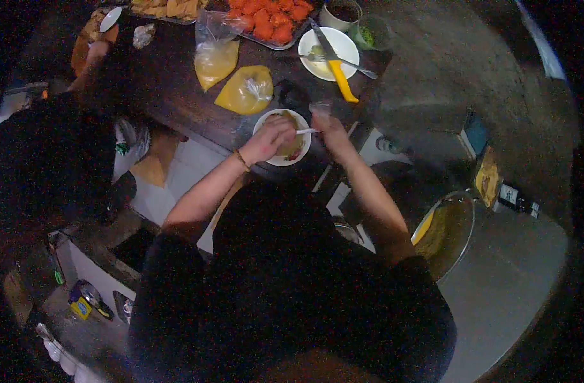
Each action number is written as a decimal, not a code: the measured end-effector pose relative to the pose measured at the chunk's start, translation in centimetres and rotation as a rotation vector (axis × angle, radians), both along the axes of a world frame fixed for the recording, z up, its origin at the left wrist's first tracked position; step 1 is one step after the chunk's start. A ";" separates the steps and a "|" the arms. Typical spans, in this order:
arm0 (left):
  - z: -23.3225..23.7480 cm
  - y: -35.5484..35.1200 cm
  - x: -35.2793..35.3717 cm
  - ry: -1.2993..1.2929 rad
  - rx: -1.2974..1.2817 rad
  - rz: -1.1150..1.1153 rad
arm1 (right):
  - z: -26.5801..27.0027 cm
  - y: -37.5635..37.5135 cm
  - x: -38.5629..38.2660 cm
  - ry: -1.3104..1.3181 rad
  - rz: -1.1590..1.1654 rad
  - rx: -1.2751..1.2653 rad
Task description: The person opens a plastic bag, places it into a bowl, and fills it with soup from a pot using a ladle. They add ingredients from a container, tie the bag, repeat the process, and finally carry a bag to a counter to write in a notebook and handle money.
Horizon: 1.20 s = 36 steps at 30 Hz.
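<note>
A white bowl (263, 152) with a patterned inside and brownish contents sits near the table's front edge. My left hand (273, 138) is over it, fingers curled around a white-handled utensil (306, 131) whose other end is hidden. The handle points right, towards my right hand (331, 133). My right hand is closed just beyond the bowl's right rim, with a small piece of clear plastic (321, 108) at its fingertips. Two clear bags of yellow liquid, one upright (216, 62) and one tied (247, 90), are behind the bowl.
Behind are a white plate (308, 68) bearing a yellow-handled knife (338, 75), a tray of red-orange food (273, 22) and a cup of chopped greens (367, 37). Another person's hand (99, 51) is far left. A large pan (446, 233) and dark bottle (516, 199) stand right.
</note>
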<state>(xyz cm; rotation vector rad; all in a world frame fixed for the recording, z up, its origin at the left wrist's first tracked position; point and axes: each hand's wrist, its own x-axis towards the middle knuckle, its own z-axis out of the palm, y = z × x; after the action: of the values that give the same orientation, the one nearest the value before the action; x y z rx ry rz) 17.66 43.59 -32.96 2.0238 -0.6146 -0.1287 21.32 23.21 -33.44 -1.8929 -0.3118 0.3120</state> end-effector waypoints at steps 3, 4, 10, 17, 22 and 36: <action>-0.5 0.1 -0.6 -0.329 0.130 0.026 | 1.0 0.3 2.0 0.759 -0.023 0.130; -0.9 0.1 -0.8 -0.337 0.138 0.019 | 1.7 1.0 2.8 0.578 0.062 0.003; -0.2 0.0 -1.4 -0.496 0.470 -0.201 | -0.8 7.4 6.1 0.165 0.634 -0.491; -1.2 -0.2 -2.7 -0.476 0.455 -0.196 | -3.1 7.7 3.2 -0.048 0.511 -0.314; -1.5 -1.6 -4.5 0.351 -0.090 0.429 | 1.1 5.4 -1.3 0.150 0.021 -0.180; -1.7 1.0 -3.9 0.924 -0.983 0.458 | 2.6 1.3 -4.9 0.510 0.169 0.085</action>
<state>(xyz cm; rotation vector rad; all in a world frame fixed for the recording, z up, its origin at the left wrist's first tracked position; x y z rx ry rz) 13.74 44.57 -34.64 0.9227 0.3507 -0.3696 16.42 24.54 -30.85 -1.6392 -0.1355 0.8622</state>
